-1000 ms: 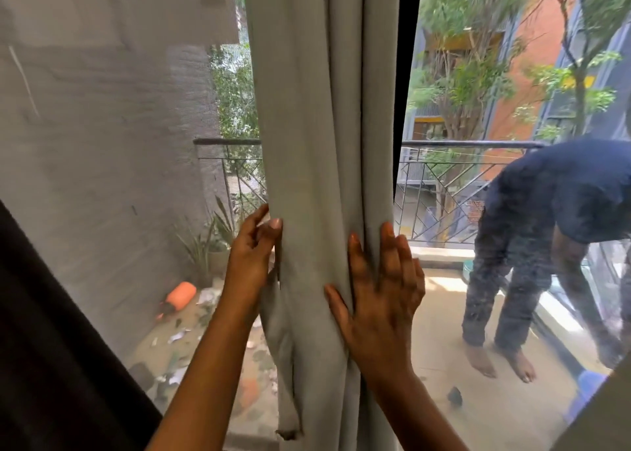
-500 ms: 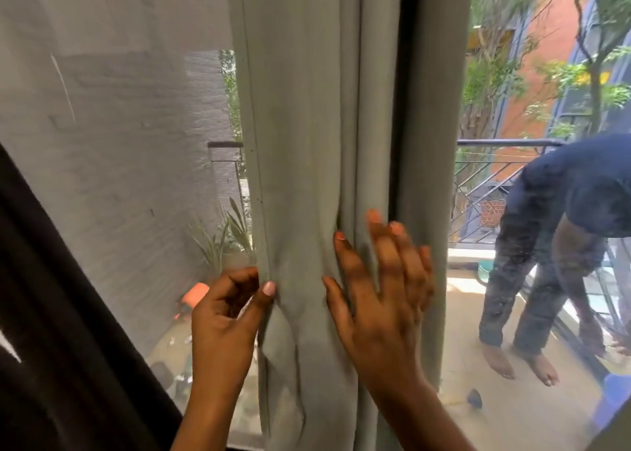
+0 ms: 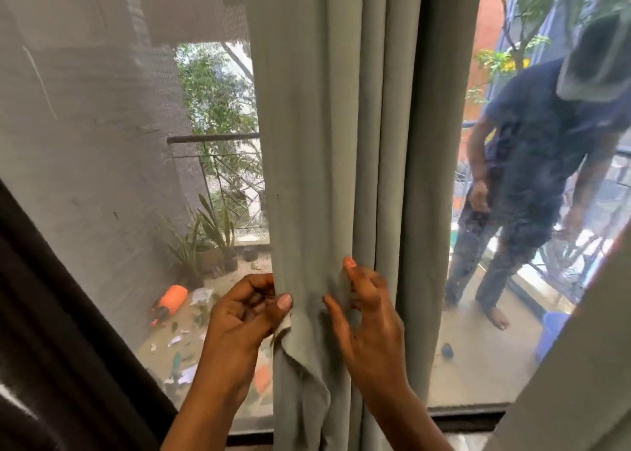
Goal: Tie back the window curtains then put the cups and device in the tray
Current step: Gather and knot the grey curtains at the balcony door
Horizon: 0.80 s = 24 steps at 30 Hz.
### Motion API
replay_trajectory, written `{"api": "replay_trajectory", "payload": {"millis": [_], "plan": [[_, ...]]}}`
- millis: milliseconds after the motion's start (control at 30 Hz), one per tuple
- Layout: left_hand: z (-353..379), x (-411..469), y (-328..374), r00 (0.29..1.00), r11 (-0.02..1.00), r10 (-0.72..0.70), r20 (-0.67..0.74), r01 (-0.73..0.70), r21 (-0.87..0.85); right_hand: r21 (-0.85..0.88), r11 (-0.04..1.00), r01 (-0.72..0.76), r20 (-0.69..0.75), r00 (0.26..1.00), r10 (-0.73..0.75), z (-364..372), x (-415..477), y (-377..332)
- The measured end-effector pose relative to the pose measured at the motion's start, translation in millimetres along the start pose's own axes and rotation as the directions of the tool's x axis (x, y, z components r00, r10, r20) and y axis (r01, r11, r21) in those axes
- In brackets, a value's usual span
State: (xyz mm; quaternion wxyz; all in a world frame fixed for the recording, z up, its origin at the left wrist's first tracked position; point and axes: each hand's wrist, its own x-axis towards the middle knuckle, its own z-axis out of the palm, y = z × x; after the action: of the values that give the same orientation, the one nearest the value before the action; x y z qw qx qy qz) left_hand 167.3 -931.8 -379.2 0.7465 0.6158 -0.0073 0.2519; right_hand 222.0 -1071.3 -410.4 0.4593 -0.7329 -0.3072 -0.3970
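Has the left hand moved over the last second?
Yes. The left hand slid down the curtain edge, from above the orange container outside to level with it.

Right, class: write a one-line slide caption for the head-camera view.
At the window, the left hand pinches the edge of the grey-green curtain and the right hand grips its folds.

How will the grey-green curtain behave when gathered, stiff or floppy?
Probably floppy: the grey-green fabric curtain crumples where the left hand pinches its edge. Likely fairly light: the right hand bunches its folds with fingers alone.
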Motion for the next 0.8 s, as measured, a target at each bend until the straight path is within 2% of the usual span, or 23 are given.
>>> {"api": "replay_trajectory", "payload": {"millis": [67, 133, 200, 267, 333, 400, 433, 500, 633, 700, 800], "plan": [[-6.6, -6.1, -2.5, 1.000, 1.000, -0.011, 0.003, 0.011, -0.010, -0.022, 0.997, -0.068, 0.127, 0.989, 0.071, -3.8, -10.5, -7.2], [-10.0, -9.3, -1.4, 1.000, 1.000, -0.017, -0.012, 0.017, -0.022, 0.065, 0.980, -0.187, 0.299, 0.941, 0.160, -6.2, -21.5, -15.4], [-12.2, -12.0, 3.1, 1.000, 1.000, -0.009, -0.003, 0.010, 0.004, 0.110, 0.953, -0.281, 0.367, 0.903, 0.224, -8.2, -29.4, -25.6], [-14.8, -12.3, 6.8, 1.000, 0.997, 0.020, 0.004, -0.020, 0.075, 0.111, 0.947, -0.301, 0.318, 0.914, 0.253, -7.4, -33.3, -33.5], [-15.5, -10.9, 9.2, 0.997, 0.980, 0.082, -0.001, -0.081, 0.180, -0.025, 0.976, -0.218, 0.148, 0.965, 0.219, -5.0, -36.6, -40.8], [-11.4, -10.9, 10.2, 0.990, 0.958, 0.140, -0.020, -0.130, 0.257, -0.248, 0.966, -0.076, -0.013, 0.997, 0.075, -2.3, -41.7, -47.9], [-7.7, -12.6, 10.9, 0.987, 0.952, 0.161, -0.031, -0.146, 0.270, -0.326, 0.945, -0.015, -0.040, 0.999, 0.002, -0.7, -44.8, -51.1], [-1.7, -15.4, 12.3, 0.979, 0.930, 0.201, -0.042, -0.178, 0.321, -0.361, 0.932, 0.034, -0.024, 0.999, -0.046, 2.4, -51.1, -57.2], [-4.5, -10.2, 14.9, 0.976, 0.861, 0.217, 0.014, -0.198, 0.468, -0.439, 0.896, 0.060, 0.212, 0.977, 0.038, 10.6, -64.8, -58.3], [-8.7, -6.2, 14.3, 0.971, 0.812, 0.230, 0.062, -0.226, 0.538, -0.392, 0.920, 0.016, 0.193, 0.979, 0.065, 7.2, -66.7, -53.2], [-12.7, -7.4, 10.7, 0.959, 0.807, 0.270, 0.085, -0.273, 0.523, -0.155, 0.964, -0.217, -0.079, 0.975, 0.206, -9.2, -43.0, -32.0]]}}
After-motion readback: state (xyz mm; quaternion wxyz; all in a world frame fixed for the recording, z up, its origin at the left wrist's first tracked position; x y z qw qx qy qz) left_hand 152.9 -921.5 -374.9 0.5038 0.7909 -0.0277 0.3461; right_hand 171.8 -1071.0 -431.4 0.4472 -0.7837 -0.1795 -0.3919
